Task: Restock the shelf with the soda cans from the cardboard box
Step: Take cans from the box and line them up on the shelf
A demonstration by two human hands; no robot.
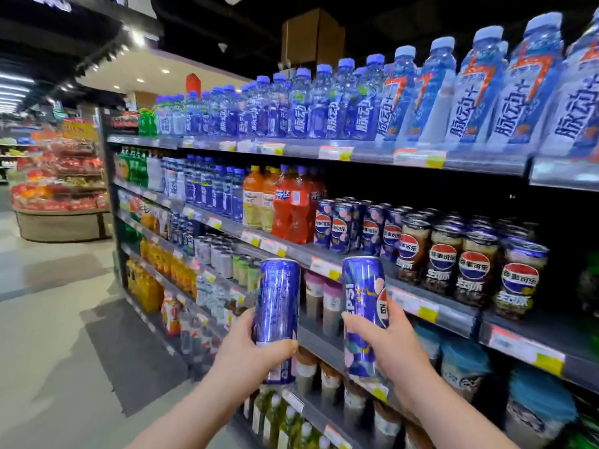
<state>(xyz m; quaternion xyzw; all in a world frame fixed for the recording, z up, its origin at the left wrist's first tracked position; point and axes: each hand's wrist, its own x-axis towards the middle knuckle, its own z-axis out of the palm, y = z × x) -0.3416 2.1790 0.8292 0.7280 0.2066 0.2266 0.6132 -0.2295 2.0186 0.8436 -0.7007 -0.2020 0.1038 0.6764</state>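
Note:
My left hand [248,351] grips a tall blue Pepsi can [278,299], held upright in front of the shelving. My right hand [387,341] grips a second blue Pepsi can [361,306] with a pink and white pattern, also upright. Both cans hover just below and in front of the shelf edge [324,264]. On that shelf stand matching blue Pepsi cans [337,228] in rows, with darker Pepsi cans [473,267] to their right. The cardboard box is out of view.
Blue drink bottles [356,102] fill the top shelf. Orange soda bottles [291,205] stand left of the cans. Lower shelves hold bottles and cups [321,306]. The grey aisle floor [64,319] stretches left toward a round produce display [58,196].

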